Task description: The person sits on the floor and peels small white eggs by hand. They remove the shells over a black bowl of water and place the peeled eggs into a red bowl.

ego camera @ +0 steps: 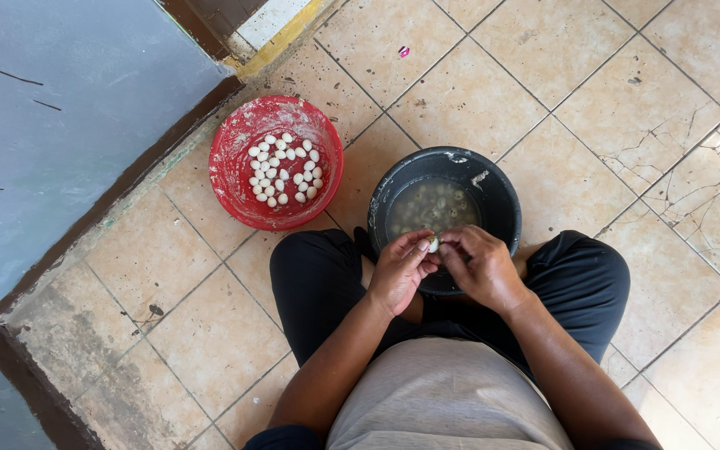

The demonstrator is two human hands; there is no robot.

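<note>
Together, left hand (400, 268) and right hand (478, 265) pinch small white egg (432, 244) over black basin (506, 208), grip tight.

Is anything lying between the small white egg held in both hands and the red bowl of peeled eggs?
Nothing visible does. The small white egg sits pinched between both hands over the black plastic bucket; only bare tiled floor separates it from the red plastic bowl.

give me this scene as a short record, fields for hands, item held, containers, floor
left hand: pinches a small white egg from the left
right hand: fingertips on the same egg from the right
black round plastic bucket: in front of the knees, holds cloudy water with small eggs
red round plastic basin: left of the bucket, holds peeled white eggs
floor: beige tiles, some cracked
</note>
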